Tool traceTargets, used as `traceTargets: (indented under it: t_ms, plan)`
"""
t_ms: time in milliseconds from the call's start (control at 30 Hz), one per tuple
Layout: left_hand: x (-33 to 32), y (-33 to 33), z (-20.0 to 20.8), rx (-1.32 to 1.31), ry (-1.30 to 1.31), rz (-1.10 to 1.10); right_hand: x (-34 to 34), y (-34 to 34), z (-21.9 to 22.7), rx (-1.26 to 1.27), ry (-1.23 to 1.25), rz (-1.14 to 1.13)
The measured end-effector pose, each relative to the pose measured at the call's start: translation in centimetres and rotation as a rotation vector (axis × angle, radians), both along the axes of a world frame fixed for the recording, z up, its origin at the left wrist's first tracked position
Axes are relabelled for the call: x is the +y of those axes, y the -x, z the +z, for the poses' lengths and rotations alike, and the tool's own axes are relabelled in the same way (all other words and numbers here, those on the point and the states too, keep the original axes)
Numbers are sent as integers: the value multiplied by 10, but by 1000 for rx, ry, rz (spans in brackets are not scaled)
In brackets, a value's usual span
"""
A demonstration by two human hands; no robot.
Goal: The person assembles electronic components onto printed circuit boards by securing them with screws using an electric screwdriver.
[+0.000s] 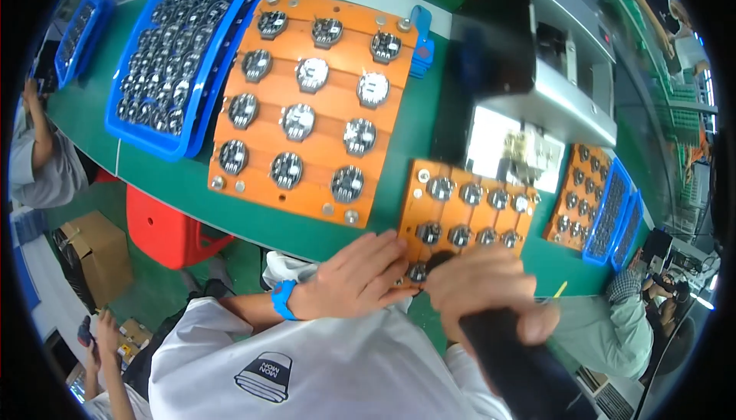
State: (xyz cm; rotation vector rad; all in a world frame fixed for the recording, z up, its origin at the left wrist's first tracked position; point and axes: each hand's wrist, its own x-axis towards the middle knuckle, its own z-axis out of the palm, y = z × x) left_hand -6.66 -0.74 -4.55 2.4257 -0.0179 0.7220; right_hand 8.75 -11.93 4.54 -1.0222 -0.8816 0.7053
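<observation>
My left hand (356, 274), with a blue wristband (284, 299), rests its outstretched fingers at the near left corner of a small orange fixture board (414, 205). Rows of round silver-and-black parts (429, 232) sit in that board. Over its near edge, my right hand (483, 286) is closed around a black hand-held tool (521, 359); its exact kind does not show. The dark front end (438, 260) comes down beside a round part (417, 272) at the near edge. My right hand is blurred and hides some of the nearest row.
A larger orange board (322, 155) with similar parts lies left, beside a heaped blue tray (115, 117). Behind the small board stands a grey-and-black machine (571, 102). Another board (558, 224) and blue trays (613, 213) are at right. A red stool (157, 228) stands below; people sit on both sides.
</observation>
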Motion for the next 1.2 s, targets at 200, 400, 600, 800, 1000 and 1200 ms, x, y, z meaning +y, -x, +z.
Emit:
traceTargets:
  t_ms: [200,400,600,800,1000,1200]
  plan:
    - [8,1,2,31,-87,-94,-4,-26,9,-278,127,328]
    - [9,0,-7,5,-162,-63,9,5,-13,-139,-222,-116]
    - [9,-5,-1,-8,-120,-69,-4,-38,-13,-258,-229,264]
    - [3,-6,4,-6,-116,-44,-4,-18,-9,-225,-431,-242]
    - [-3,-4,5,-62,-90,-2,-15,-8,0,78,-634,-587]
    - [-4,-3,6,-98,-90,-26,-23,-30,30,-157,-547,-501]
